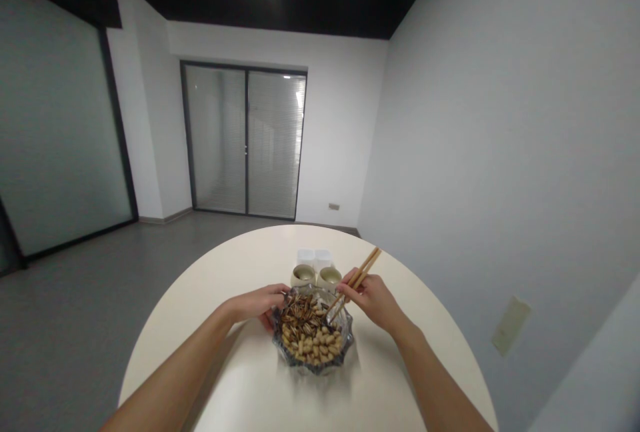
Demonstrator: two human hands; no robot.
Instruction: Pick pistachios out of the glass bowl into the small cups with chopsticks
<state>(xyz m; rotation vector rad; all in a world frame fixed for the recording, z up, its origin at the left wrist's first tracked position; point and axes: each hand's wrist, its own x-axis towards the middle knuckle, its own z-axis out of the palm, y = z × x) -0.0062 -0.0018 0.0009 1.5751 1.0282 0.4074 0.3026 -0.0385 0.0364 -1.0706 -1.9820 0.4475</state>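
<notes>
A clear glass bowl (pixel 324 371) with a scalloped rim stands on the round table, holding sunflower seeds (pixel 303 314) at its back left and peanuts (pixel 315 347) at the front. My left hand (pixel 260 303) grips the bowl's left rim, its fingertips partly hidden behind the glass. Between the fingers of my right hand (pixel 367 295) is a pair of wooden chopsticks (pixel 369 264), slanting down to the left. Their tips reach into the right side of the bowl. A small dark thing shows at the tips, too small to make out with certainty.
Two small pale cups, a left cup (pixel 296 280) and a right cup (pixel 330 279), stand just behind the bowl. Beyond them sits a white two-part dish (pixel 314 257). The round cream table (pixel 240 385) has a white wall (pixel 475 152) close on its right.
</notes>
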